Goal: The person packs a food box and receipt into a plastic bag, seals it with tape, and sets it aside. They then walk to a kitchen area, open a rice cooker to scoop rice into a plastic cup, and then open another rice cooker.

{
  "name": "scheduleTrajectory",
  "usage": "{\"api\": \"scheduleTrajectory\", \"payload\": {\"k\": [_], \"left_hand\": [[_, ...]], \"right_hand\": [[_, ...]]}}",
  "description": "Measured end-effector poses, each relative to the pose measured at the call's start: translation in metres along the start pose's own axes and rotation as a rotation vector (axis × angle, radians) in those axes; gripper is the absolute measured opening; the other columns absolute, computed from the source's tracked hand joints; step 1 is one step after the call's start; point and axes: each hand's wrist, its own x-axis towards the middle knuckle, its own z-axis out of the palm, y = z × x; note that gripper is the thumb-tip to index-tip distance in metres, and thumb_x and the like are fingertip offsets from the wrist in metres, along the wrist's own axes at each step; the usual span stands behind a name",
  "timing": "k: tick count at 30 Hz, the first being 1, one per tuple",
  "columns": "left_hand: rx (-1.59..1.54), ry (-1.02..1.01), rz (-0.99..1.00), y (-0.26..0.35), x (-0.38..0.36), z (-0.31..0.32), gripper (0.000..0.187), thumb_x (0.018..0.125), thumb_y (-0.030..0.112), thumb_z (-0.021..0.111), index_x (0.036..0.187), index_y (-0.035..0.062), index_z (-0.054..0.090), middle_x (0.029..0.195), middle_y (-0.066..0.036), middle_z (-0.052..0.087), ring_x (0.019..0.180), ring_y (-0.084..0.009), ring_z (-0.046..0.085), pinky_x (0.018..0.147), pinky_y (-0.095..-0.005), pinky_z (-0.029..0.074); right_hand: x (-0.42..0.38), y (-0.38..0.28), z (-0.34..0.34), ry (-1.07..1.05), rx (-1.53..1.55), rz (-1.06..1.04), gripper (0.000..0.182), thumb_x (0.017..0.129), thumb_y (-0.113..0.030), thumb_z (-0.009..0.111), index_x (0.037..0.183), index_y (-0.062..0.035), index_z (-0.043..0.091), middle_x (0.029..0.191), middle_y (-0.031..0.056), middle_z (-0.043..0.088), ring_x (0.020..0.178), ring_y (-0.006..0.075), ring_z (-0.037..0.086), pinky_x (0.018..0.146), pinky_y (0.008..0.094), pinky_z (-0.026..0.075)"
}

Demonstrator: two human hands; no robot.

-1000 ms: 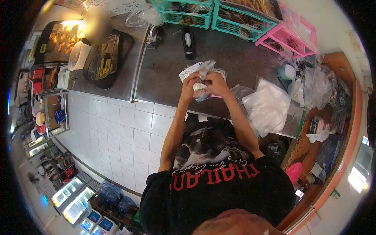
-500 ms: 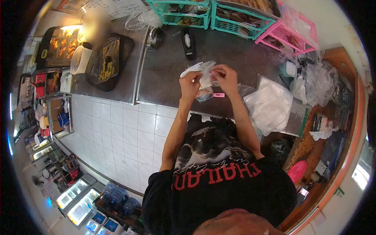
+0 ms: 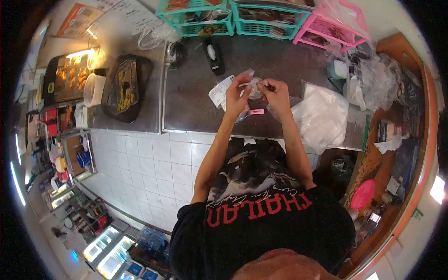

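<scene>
Between my hands, above the dark counter, is a small clear plastic bag (image 3: 255, 89); its contents are blurred. My left hand (image 3: 237, 97) curls around its left side, with a bit of film showing at the fingertips. On the other side, the fingers of my right hand (image 3: 276, 95) pinch the plastic. A printed white paper slip (image 3: 218, 93) lies just left of my left hand. Below the bag, near the counter's front edge, is a small pink item (image 3: 256, 112). A black tape dispenser (image 3: 213, 57) stands farther back, left of my hands.
A stack of clear plastic bags (image 3: 322, 114) lies to the right on the counter (image 3: 186, 102). Teal baskets (image 3: 268, 23) and a pink basket (image 3: 333, 30) line the back. A black tray of food (image 3: 125, 88) sits left; crumpled plastic (image 3: 385, 86) is far right.
My fingers have shifted around the plastic bag, the left ones now curved wider. The paper slip, earlier beside my left fingers, shows more fully on the counter. The view has tilted slightly.
</scene>
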Motion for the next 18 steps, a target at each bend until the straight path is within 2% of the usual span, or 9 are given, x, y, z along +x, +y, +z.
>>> {"api": "scheduleTrajectory", "payload": {"k": [2,6,8,9,12,14,15,17,18], "left_hand": [[0.281,-0.154,0.125,-0.025,-0.01,-0.007,0.014,0.084,0.003,0.067,0.096,-0.0028,0.065,0.097,-0.015,0.068,0.091,-0.0241,0.065,0.083,-0.0333,0.049],[0.361,-0.159,0.057,-0.022,-0.011,-0.002,0.015,0.086,0.008,0.067,0.098,-0.0019,0.066,0.093,-0.014,0.068,0.089,-0.0243,0.065,0.081,-0.0328,0.048],[0.127,-0.171,-0.081,-0.026,-0.01,0.001,0.013,0.087,0.008,0.065,0.096,-0.0012,0.066,0.092,-0.013,0.068,0.089,-0.0242,0.065,0.08,-0.033,0.048],[0.013,-0.179,-0.148,-0.028,-0.008,0.001,0.012,0.087,0.008,0.065,0.096,-0.0009,0.066,0.091,-0.013,0.069,0.089,-0.0242,0.065,0.08,-0.0332,0.048],[0.234,-0.155,-0.208,-0.023,-0.003,0.002,0.01,0.089,0.004,0.059,0.092,-0.0036,0.065,0.091,-0.01,0.068,0.088,-0.0169,0.062,0.076,-0.0304,0.048],[0.393,-0.284,0.12,-0.018,-0.001,0.009,0.011,0.089,0.003,0.057,0.093,-0.0036,0.066,0.09,-0.009,0.068,0.086,-0.0153,0.062,0.074,-0.0296,0.048],[0.471,-0.348,0.286,-0.016,-0.002,0.011,0.012,0.089,0.002,0.056,0.094,-0.0036,0.066,0.089,-0.008,0.068,0.084,-0.0145,0.062,0.072,-0.0292,0.048],[0.433,-0.3,0.247,-0.016,-0.002,0.01,0.012,0.088,0.005,0.058,0.089,-0.0015,0.068,0.081,-0.01,0.068,0.077,-0.0149,0.063,0.069,-0.0288,0.048],[0.414,-0.276,0.227,-0.017,-0.003,0.009,0.012,0.087,0.007,0.059,0.087,-0.0004,0.068,0.077,-0.011,0.068,0.074,-0.015,0.063,0.067,-0.0286,0.047]], "right_hand": [[-0.001,-0.009,-0.002,-0.005,-0.025,-0.008,0.012,0.086,-0.007,0.068,0.094,0.0015,0.069,0.072,0.002,0.064,0.059,0.0051,0.054,0.051,0.0207,0.041],[-0.002,-0.017,-0.01,0.005,-0.04,-0.029,0.012,0.084,-0.006,0.069,0.095,0.0,0.071,0.071,0.0037,0.066,0.058,0.007,0.057,0.051,0.0226,0.044],[-0.002,-0.021,-0.012,0.114,0.067,-0.017,0.013,0.082,-0.007,0.071,0.093,-0.0007,0.072,0.068,0.0065,0.067,0.059,0.0091,0.06,0.053,0.0255,0.048],[-0.002,-0.021,-0.014,0.129,-0.004,-0.078,0.014,0.081,-0.007,0.071,0.094,-0.0012,0.072,0.07,0.007,0.068,0.061,0.0103,0.062,0.055,0.0258,0.049],[-0.001,-0.024,-0.019,0.119,-0.196,-0.275,0.018,0.078,-0.005,0.072,0.096,-0.002,0.072,0.076,0.008,0.071,0.065,0.012,0.065,0.059,0.0259,0.051],[0.001,-0.027,-0.015,0.036,-0.296,-0.43,0.023,0.076,0.0,0.073,0.098,-0.0019,0.071,0.078,0.0076,0.071,0.064,0.0109,0.063,0.059,0.0248,0.051],[0.003,-0.025,-0.015,0.05,-0.286,-0.396,0.023,0.075,-0.003,0.073,0.098,-0.0021,0.072,0.079,0.0088,0.071,0.066,0.0137,0.065,0.06,0.0266,0.052],[0.012,-0.024,-0.013,0.081,-0.261,-0.339,0.024,0.074,-0.008,0.074,0.097,-0.0024,0.072,0.082,0.0112,0.071,0.071,0.0194,0.07,0.063,0.0303,0.054],[0.012,-0.024,-0.013,0.109,-0.291,-0.384,0.023,0.074,-0.008,0.074,0.097,-0.0021,0.072,0.082,0.0111,0.071,0.071,0.0189,0.07,0.063,0.0299,0.054]]}}
